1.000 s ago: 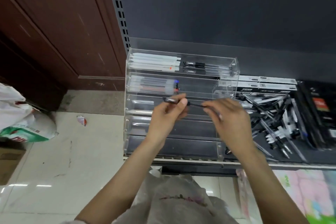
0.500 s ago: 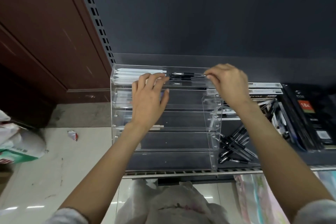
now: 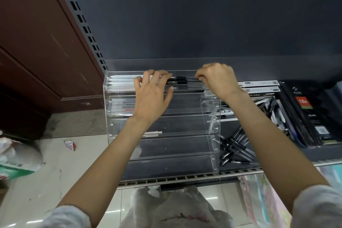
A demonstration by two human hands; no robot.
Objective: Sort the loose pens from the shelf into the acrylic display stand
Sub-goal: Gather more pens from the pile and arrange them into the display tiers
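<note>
A dark shelf with a slotted front edge is carrying a clear acrylic display stand at its left end. Just to the right of the stand, a heap of loose black pens is lying on the shelf, with flat white-labelled boxes behind it. Further right of the stand, dark packaged notebooks are resting on the shelf.

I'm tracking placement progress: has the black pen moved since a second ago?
Yes. The black pen went from in front of the acrylic stand's middle tiers up into its top tier.
</note>
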